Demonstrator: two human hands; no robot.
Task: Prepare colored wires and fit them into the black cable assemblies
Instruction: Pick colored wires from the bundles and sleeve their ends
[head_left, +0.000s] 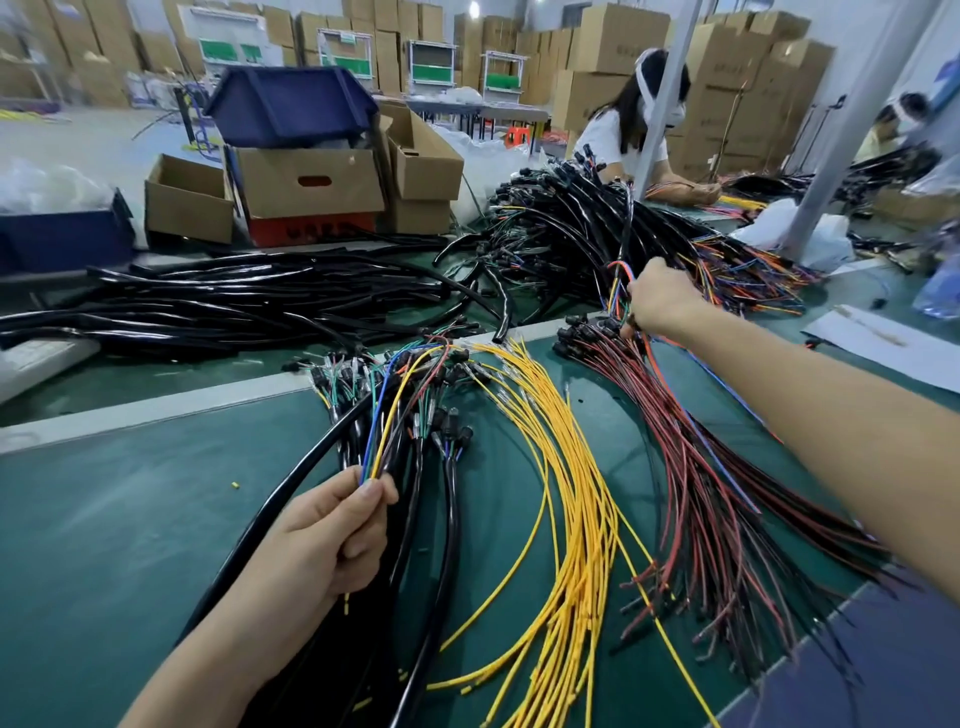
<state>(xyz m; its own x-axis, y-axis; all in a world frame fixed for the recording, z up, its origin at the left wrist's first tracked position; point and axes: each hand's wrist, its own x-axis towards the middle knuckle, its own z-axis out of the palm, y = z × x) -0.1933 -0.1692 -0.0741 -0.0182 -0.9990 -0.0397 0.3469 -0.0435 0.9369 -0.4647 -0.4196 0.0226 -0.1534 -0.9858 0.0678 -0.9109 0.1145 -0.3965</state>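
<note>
Left hand (322, 540) is pinching a little fan of thin wires (382, 441) (blue, yellow, green) between thumb and fingertips, near the front of the green bench (130, 519). They run up into the tangle of connector leads (415, 395) mid-bench. A thick black cable (291, 488) arcs past just left of that hand, and I can't tell if the palm is gripping it too.

Right hand (660, 301) is stretched way out, fingers curled round a wire bunch (618, 275) with orange and blue strands. It's right at the near edge of the big pile of black cable assemblies (561, 228), which has loose coloured ends poking out everywhere.

Between the 2 arms there's a spread of yellow wires (576, 467) lying flat. Just right of those are the dark red wires (701, 467), running under the right forearm, with small black plugs at their far end close to the right hand. A tiny yellow offcut (235, 486) sits alone on the mat.

Far left is a heap of long black cables (234, 301). Behind it are open cardboard boxes (306, 182), with a blue bin (291, 104) flipped upside down on top. A red carton (311, 228) underneath has dark print, too blurry to read. Same deal with the stacked cartons (613, 36) in the back.

Another person (628, 130) sits across the bench, hands in some wires, partly behind a white post (667, 93).
</note>
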